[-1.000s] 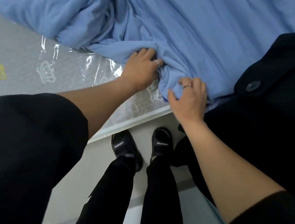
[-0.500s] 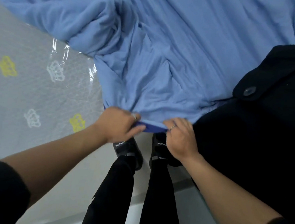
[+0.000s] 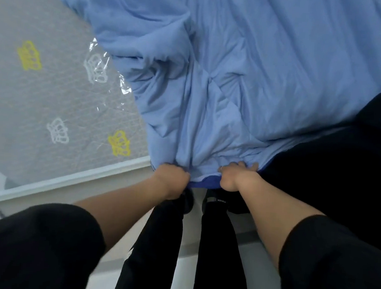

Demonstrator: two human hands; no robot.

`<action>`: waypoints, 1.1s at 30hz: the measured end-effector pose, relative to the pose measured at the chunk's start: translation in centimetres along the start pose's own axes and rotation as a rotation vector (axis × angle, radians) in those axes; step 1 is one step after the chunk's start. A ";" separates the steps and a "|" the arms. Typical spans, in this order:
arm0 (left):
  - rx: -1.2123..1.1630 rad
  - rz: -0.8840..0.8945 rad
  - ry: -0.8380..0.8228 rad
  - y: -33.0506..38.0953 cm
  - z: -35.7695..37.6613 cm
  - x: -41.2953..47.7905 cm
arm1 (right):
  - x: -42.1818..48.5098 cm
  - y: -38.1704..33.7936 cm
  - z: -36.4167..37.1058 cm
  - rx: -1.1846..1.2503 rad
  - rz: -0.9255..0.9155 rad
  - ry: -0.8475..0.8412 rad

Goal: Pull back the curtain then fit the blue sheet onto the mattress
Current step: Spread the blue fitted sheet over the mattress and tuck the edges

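Together, two hands clutch one blue sheet (image 3: 235, 79) at the mattress's (image 3: 40, 98) near edge. The left hand (image 3: 171, 177) is a fist bunched round the soft, rumpled cloth. The right hand (image 3: 234, 177) curls its fingers over the top. A darker blue hem band (image 3: 204, 184) stretches between them. The single mattress, grey, quilted and wrapped in glossy plastic, shows two yellow crown prints (image 3: 119, 143) on its bare left side. One black coat (image 3: 342, 167) lies at the right edge.

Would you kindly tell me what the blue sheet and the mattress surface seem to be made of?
The blue sheet looks like soft matte cloth, perhaps cotton; it gathers in deep limp folds. The mattress looks like grey quilted textile with crown motifs, seemingly under clear glossy plastic film, given the crinkled bright glints.
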State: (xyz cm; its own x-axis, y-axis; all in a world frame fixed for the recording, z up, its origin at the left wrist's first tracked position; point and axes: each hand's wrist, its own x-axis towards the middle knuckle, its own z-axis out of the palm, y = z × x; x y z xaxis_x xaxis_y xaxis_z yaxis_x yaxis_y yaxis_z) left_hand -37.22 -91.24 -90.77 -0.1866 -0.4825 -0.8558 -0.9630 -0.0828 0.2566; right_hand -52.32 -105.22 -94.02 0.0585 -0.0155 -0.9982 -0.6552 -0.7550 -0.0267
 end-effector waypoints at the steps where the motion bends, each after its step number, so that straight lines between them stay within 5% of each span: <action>1: 0.000 -0.002 0.039 -1.3 -0.4 -0.5 | -0.3 0.2 0.0 0.005 0.003 0.029; 6: 0.082 0.003 0.085 -6.7 -1.6 -3.8 | -2.7 0.9 0.6 -0.076 0.200 0.480; 11: 0.052 0.032 0.160 -7.1 -0.9 -4.3 | -0.1 2.2 0.9 -0.014 0.394 0.472; 20: -0.041 -0.097 0.113 -3.4 2.1 0.0 | 7.0 0.8 -2.5 0.187 0.127 0.084; 24: -0.518 0.028 0.320 -3.2 0.9 -2.4 | 3.0 -2.1 -3.3 0.145 -0.058 0.100; 28: -1.062 -0.445 0.896 -6.2 -1.4 -5.5 | -2.8 -5.7 -4.5 0.350 -0.283 0.199; 31: -1.473 -0.826 0.822 -10.3 -2.1 -6.5 | -6.1 -9.2 -7.2 0.503 -0.346 0.478; 33: -1.705 -0.815 0.672 -11.6 -2.6 -5.9 | -7.2 -11.3 -9.4 0.613 -0.337 0.581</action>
State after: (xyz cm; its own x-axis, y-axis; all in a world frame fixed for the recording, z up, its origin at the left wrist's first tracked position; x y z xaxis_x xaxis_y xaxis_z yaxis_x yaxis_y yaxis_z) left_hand -24.42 -89.74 -87.53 0.5955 -0.0652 -0.8007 0.4466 -0.8016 0.3974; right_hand -38.20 -102.75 -86.06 0.5811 -0.3104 -0.7523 -0.8108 -0.3012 -0.5020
